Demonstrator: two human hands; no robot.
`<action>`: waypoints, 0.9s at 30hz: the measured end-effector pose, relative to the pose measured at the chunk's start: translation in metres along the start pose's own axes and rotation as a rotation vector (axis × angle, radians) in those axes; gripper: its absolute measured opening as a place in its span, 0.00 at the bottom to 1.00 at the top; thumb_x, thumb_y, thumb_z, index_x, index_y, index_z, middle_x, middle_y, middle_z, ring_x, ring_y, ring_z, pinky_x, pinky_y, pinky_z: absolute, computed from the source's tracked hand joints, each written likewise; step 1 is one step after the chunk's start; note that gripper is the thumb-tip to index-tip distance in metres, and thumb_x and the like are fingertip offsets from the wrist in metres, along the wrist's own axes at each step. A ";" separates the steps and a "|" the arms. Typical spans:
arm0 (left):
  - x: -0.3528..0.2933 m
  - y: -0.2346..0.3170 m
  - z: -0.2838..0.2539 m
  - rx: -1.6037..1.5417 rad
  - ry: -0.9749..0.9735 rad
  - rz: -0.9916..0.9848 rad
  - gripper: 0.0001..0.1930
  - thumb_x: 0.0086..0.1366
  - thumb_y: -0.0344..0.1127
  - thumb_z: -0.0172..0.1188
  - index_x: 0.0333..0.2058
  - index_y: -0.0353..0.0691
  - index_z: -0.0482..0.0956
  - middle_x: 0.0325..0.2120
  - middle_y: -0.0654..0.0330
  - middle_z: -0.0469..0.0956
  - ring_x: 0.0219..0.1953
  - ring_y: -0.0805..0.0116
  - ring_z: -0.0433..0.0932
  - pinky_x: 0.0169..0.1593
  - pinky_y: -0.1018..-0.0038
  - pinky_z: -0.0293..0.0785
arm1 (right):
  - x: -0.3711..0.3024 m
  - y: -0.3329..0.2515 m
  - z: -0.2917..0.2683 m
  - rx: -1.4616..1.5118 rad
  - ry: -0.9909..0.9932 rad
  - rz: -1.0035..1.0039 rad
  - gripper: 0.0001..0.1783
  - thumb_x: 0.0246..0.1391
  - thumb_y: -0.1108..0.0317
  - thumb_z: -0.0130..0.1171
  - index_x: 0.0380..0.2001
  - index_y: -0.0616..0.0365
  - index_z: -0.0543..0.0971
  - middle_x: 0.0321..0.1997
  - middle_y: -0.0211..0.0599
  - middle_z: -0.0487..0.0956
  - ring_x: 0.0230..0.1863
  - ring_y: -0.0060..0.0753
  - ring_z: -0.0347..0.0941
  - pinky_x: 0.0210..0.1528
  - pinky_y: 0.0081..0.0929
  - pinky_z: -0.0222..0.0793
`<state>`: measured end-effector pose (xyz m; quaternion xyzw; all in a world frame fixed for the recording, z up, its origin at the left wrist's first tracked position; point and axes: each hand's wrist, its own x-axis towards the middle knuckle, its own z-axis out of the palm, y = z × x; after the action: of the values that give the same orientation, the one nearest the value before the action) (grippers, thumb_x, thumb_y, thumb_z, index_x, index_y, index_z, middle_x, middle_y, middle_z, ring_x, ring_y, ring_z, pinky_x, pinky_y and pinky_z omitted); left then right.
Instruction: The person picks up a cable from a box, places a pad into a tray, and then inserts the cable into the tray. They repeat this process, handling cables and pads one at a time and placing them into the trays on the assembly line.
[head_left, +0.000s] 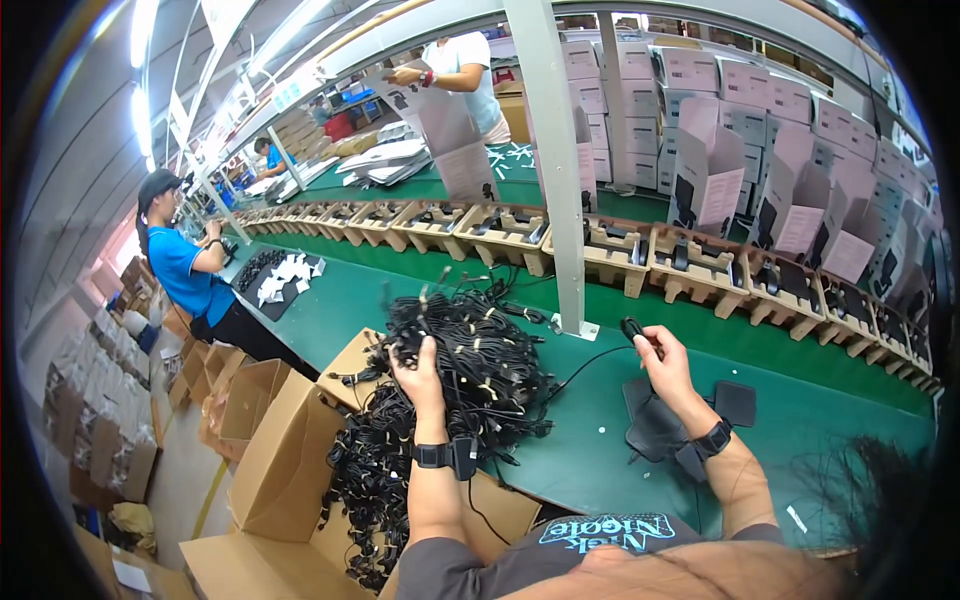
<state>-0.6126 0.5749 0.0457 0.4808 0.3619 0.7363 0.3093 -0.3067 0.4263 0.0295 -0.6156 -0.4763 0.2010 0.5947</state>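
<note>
We're likely picking a cable [631, 329]: right hand [664, 362], three o'clock, pinches it; left hand [420, 384], can't tell; next needs gentle tugging.

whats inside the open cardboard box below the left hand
Tied bundles of black cable are heaped inside the open cardboard box. What lies beneath the bundles, or behind the left forearm, is covered and cannot be seen.
</note>
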 end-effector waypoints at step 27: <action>-0.042 0.117 0.028 0.651 -0.129 0.589 0.41 0.51 0.48 0.65 0.56 0.30 0.56 0.56 0.44 0.55 0.59 0.49 0.56 0.60 0.60 0.53 | -0.009 -0.045 -0.059 -0.030 -0.026 -0.257 0.07 0.51 0.72 0.55 0.32 0.65 0.74 0.30 0.28 0.67 0.28 0.16 0.63 0.30 0.15 0.59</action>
<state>-0.5850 0.4840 0.1299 0.6810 0.4024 0.6089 -0.0595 -0.2785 0.3794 0.0810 -0.5556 -0.5620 0.1238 0.6002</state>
